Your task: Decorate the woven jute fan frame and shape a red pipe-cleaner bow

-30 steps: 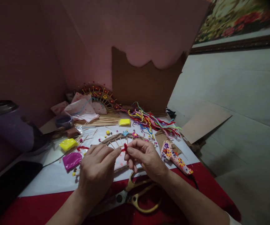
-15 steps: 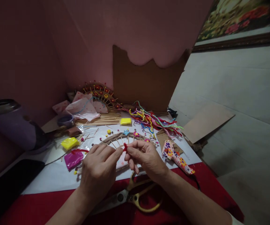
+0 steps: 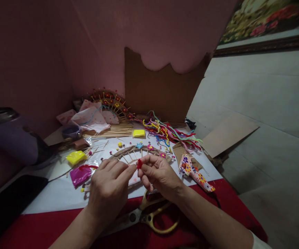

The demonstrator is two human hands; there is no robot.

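A small red piece of fuzzy pipe cleaner (image 3: 139,164), bent into a compact shape, is pinched between the thumb and fingers of my right hand (image 3: 163,174). My left hand (image 3: 109,183) is closed, its thumb and forefinger tips meeting the left side of the red piece. Behind and below both hands lies a curved fan-like craft (image 3: 128,150) with thin sticks and a blue and pink flowers along its brown arch; my hands cover part of it. Gold-handled scissors (image 3: 162,221) rest on the red cloth under my wrists.
Colourful pipe cleaners (image 3: 162,133) are heaped at the back right. A flower-patterned glue gun-shaped object (image 3: 197,176) lies right. Yellow (image 3: 76,157) and magenta packets (image 3: 80,176) sit left, near a dark flat device (image 3: 14,197) and a purple tumbler (image 3: 6,138). Cardboard (image 3: 162,93) stands behind.
The red piece has turned slightly between my fingertips and looks more compact. Both hands stay in nearly the same place, and the view has shifted a little.
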